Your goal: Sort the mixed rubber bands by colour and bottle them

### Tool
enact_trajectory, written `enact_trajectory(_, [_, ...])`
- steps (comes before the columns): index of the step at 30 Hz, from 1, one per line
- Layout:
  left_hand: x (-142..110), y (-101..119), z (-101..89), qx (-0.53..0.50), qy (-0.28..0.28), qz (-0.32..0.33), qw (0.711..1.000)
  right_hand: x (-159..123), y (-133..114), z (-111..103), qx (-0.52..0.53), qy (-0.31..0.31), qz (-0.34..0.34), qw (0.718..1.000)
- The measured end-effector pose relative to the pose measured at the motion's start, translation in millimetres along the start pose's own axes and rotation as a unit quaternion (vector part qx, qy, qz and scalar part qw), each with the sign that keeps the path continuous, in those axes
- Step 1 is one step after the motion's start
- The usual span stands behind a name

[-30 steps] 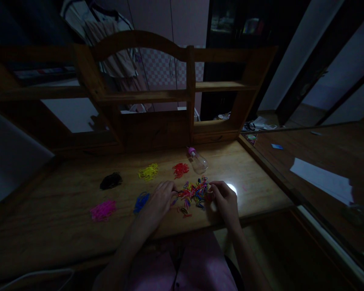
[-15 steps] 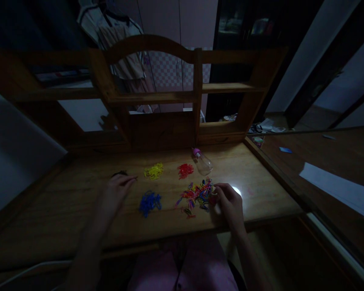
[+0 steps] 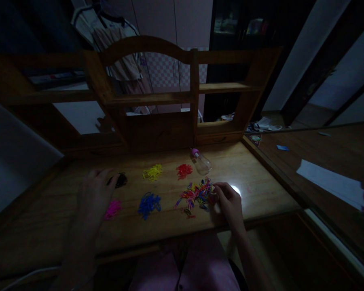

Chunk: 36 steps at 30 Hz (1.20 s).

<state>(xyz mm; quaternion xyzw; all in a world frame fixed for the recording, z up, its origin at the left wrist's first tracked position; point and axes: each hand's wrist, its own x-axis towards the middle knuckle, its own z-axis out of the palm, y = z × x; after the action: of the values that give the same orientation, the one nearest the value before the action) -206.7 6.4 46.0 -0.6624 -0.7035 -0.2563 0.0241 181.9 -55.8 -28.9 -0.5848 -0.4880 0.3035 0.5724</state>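
Note:
A mixed heap of small coloured bands (image 3: 195, 195) lies on the wooden desk (image 3: 255, 182). My right hand (image 3: 229, 202) rests at its right edge, fingers curled in a pinch on something too small to name. My left hand (image 3: 94, 194) hovers far to the left, fingers loosely spread, beside the black pile (image 3: 119, 180) and just above the pink pile (image 3: 113, 209). Sorted piles of blue (image 3: 149, 203), yellow (image 3: 152, 172) and red (image 3: 183, 170) bands lie between the two hands.
A clear bulb-shaped bottle with a pink cap (image 3: 202, 162) lies behind the mixed heap. A wooden shelf unit (image 3: 157, 97) rises at the desk's back. A dark table with white paper (image 3: 329, 182) adjoins on the right. The room is dim.
My left hand left the mixed heap and swung left, reaching the black pile, then drew slightly left and nearer, uncovering it. My right hand stayed at the heap's right edge.

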Motion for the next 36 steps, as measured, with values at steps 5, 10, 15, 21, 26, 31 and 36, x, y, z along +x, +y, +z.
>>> enact_trajectory(5, [-36.7,82.9,9.6,-0.107,-0.021,0.089,0.99,-2.0,-0.3,-2.7,-0.04,0.008,-0.004,0.999])
enact_trajectory(10, [-80.9,138.9,43.7,-0.229,-0.175,0.122,0.95,-14.6,0.8,-12.7,-0.232,-0.038,-0.065,0.97])
enact_trajectory(15, [-101.3,146.3,65.8,-0.286,-0.168,0.08,0.94,-22.0,-0.3,-11.3,-0.289,-0.074,-0.076,0.952])
enact_trajectory(21, [-112.7,143.4,77.0,-0.316,-0.14,0.039,0.938,-22.2,-5.3,-11.8,-0.278,-0.084,-0.062,0.955])
enact_trajectory(26, [-123.0,141.2,81.2,-0.345,-0.089,0.026,0.934,-23.1,-10.0,-34.0,-0.228,-0.124,-0.069,0.963])
enact_trajectory(31, [-128.6,138.3,81.7,-0.347,-0.03,-0.029,0.937,-18.7,-9.2,-48.1,-0.264,-0.16,-0.119,0.944])
enact_trajectory(36, [-129.6,136.3,82.2,-0.347,-0.044,-0.022,0.937,-12.3,2.0,-41.7,-0.309,-0.165,-0.116,0.93])
